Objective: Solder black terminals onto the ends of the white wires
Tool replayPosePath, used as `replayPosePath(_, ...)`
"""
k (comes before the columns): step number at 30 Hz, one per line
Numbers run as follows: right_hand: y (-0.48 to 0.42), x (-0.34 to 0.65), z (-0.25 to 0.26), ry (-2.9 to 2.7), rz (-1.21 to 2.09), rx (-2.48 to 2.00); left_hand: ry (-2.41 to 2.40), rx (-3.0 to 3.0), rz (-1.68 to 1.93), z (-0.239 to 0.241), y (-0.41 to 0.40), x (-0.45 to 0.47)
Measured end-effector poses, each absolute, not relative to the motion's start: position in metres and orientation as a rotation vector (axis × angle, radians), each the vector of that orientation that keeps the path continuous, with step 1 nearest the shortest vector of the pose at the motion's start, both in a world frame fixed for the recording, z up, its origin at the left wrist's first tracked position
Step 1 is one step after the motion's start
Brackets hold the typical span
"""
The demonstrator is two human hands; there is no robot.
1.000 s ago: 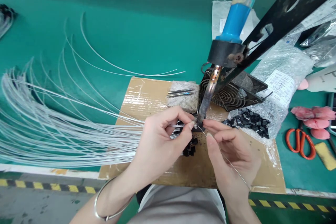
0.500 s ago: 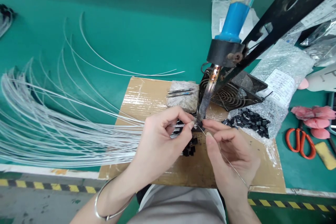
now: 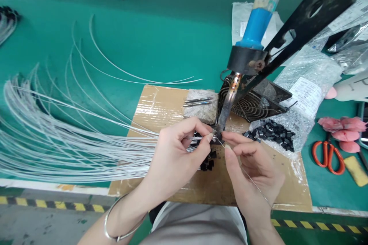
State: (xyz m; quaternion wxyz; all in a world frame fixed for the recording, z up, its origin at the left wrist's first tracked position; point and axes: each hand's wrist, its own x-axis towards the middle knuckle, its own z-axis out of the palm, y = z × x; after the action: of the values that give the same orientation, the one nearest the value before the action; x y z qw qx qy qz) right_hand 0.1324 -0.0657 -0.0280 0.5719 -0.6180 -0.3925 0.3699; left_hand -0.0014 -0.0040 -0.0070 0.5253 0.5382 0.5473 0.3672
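Logged left hand (image 3: 172,157) pinched on white wire (image 3: 193,138) at soldering iron tip (image 3: 225,111), mid cardboard sheet (image 3: 155,103) by bench (image 3: 161,34) front edge. Logged right hand (image 3: 253,172) clamped on solder strand (image 3: 253,185). Found open bench toward far edge.

Bright, even light; edges perhaps warped.

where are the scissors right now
In the head view the orange-handled scissors lie on the green mat at the far right, just right of the cardboard sheet and below the pink scraps.
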Motion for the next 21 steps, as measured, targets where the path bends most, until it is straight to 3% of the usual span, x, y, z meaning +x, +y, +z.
replayPosePath(21,-0.0671,0.1359,-0.0358,-0.973,0.866,-1.389,1.35,1.309,0.841,-0.0093,-0.0035,-0.0019)
